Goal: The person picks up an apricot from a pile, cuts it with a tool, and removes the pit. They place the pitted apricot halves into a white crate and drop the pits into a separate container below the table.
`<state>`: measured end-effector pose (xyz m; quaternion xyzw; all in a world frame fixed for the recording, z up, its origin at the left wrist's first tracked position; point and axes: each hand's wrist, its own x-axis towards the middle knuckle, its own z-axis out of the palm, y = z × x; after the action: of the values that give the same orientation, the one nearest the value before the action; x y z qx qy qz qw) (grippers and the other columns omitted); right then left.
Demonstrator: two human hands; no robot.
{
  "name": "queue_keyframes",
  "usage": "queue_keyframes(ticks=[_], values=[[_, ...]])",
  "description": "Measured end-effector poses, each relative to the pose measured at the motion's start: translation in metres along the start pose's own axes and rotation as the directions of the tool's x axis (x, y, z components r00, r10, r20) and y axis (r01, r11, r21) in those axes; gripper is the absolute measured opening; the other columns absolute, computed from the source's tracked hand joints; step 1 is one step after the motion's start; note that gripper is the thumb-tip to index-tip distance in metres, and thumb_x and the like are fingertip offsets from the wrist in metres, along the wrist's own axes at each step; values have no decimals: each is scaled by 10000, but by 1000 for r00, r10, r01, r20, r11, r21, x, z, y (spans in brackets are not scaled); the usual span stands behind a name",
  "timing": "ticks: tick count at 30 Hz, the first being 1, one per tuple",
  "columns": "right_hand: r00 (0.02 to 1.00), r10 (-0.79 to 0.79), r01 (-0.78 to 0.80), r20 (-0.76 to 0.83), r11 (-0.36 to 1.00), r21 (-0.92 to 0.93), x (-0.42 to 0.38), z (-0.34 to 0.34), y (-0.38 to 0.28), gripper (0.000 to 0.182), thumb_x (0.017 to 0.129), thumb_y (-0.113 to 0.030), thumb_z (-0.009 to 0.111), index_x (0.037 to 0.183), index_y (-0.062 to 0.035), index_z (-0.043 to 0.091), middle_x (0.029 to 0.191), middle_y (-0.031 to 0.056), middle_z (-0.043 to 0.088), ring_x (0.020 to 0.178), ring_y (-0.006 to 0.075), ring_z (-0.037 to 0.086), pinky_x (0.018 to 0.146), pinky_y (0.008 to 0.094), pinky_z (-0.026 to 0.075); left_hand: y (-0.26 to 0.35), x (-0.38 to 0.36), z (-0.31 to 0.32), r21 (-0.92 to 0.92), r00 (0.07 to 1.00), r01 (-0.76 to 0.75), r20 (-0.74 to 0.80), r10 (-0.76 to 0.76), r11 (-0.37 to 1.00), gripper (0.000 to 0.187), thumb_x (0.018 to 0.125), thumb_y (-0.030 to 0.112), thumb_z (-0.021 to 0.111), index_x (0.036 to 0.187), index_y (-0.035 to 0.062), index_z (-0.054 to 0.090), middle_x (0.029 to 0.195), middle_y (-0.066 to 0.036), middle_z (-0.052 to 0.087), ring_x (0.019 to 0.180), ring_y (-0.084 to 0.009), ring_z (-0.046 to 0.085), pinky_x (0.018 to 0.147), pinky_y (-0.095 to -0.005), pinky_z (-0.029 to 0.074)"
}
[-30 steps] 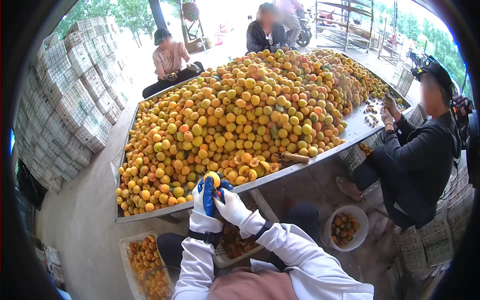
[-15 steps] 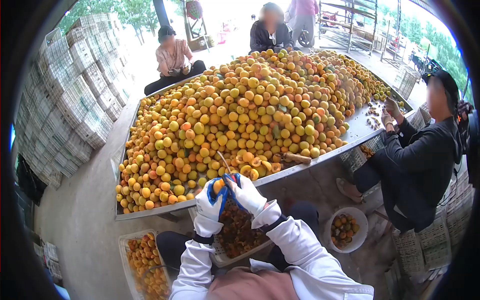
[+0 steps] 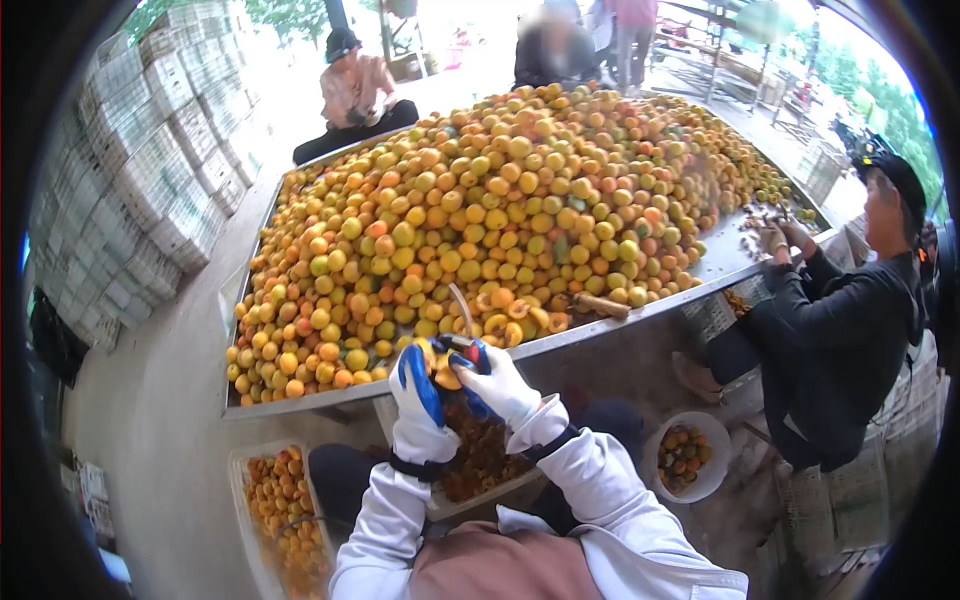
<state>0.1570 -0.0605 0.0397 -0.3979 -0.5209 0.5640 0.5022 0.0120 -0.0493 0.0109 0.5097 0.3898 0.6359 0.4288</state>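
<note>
My left hand (image 3: 420, 388), in a white glove with blue palm, is closed round an apricot (image 3: 447, 372) that looks split open. My right hand (image 3: 497, 385), gloved the same way, grips a small cutting tool (image 3: 458, 343) with dark and red parts against the fruit. A thin, pale curved strip (image 3: 461, 305) rises from the tool; its exact kind is unclear. Both hands meet at the near edge of a metal table (image 3: 590, 333) heaped with apricots (image 3: 480, 215). Opened apricot halves (image 3: 510, 305) lie just beyond my hands.
Under my hands stands a crate (image 3: 470, 505) of brownish fruit pieces. A crate of orange apricot halves (image 3: 288, 505) is at lower left, a white bucket (image 3: 722, 455) at right. A co-worker (image 3: 850, 310) sits at right, others behind the table. Stacked crates (image 3: 150, 170) stand left.
My hands have drawn slightly apart, showing more of the opened apricot and the tool. The pale strip now leans differently. The co-worker at right has lowered their hands towards the table.
</note>
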Motion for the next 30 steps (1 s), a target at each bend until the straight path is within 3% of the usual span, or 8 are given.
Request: queue_keyframes(ticks=[2, 6, 7, 16, 22, 24, 27, 30], values=[[998, 53, -52, -19, 998, 40, 0, 6, -4, 376, 941, -112, 651, 1286, 27, 599, 1122, 55, 682, 1001, 112, 610, 900, 256, 488, -38, 22, -11, -663, 982, 187, 132, -133, 725, 424, 1052, 421, 449, 1032, 38, 629, 929, -62, 648, 812, -155, 620, 743, -276, 513], [980, 186, -154, -69, 935, 321, 4, 6, 2, 242, 950, -171, 677, 1119, 1, 664, 820, 29, 669, 661, 91, 615, 579, 238, 486, -10, 15, -8, -556, 950, 227, -52, -307, 799, 487, 991, 522, 526, 1051, 52, 641, 900, -73, 686, 740, -158, 660, 665, -283, 552], [981, 171, -134, -93, 940, 314, 5, 8, 0, 222, 954, -175, 670, 1094, -4, 664, 754, 13, 640, 585, 79, 571, 519, 233, 443, -17, 24, -18, -753, 847, 381, 52, -529, 537, 522, 973, 538, 552, 1077, 35, 644, 818, -54, 681, 668, -148, 648, 609, -263, 546], [975, 181, -144, -127, 955, 257, 17, 10, 13, 325, 1007, -312, 593, 1119, -17, 668, 661, 37, 593, 410, 115, 504, 367, 257, 393, 44, 19, -60, -554, 875, 483, 282, -393, 678, 679, 1000, 558, 449, 1256, -63, 553, 686, -77, 621, 587, -216, 600, 713, -462, 574], [961, 177, -110, -213, 949, 295, 16, 17, 2, 309, 1012, -313, 589, 1100, -27, 664, 638, 15, 560, 418, 94, 476, 381, 244, 376, 29, 39, -61, -410, 822, 568, 229, -522, 714, 643, 952, 574, 570, 1219, -10, 593, 625, -47, 586, 512, -161, 570, 565, -352, 556], [952, 164, -79, -260, 948, 310, 16, 13, 3, 322, 1007, -336, 594, 1087, -33, 666, 625, 3, 552, 421, 81, 464, 380, 240, 351, -5, 68, -57, 27, 752, 642, 173, -636, 766, 667, 928, 583, 611, 1255, 3, 583, 733, -86, 655, 552, -174, 614, 560, -337, 532], [934, 15, 17, -356, 996, 87, 29, -8, 39, 312, 1014, -327, 586, 1093, -40, 681, 656, -3, 582, 452, 57, 486, 403, 221, 346, -27, 71, -28, 635, 930, 226, 86, -358, 739, 622, 939, 422, 678, 1400, 43, 504, 917, -92, 682, 581, -154, 611, 488, -320, 527], [917, -263, 198, -299, 953, -231, 28, -3, 34, 258, 1022, -190, 575, 1086, 40, 672, 821, 18, 666, 716, 73, 574, 627, 237, 456, -5, 48, -19, 2, 760, 609, 286, -583, 793, 529, 1001, 474, 553, 1308, 44, 579, 926, -97, 697, 620, -156, 648, 529, -296, 526]])
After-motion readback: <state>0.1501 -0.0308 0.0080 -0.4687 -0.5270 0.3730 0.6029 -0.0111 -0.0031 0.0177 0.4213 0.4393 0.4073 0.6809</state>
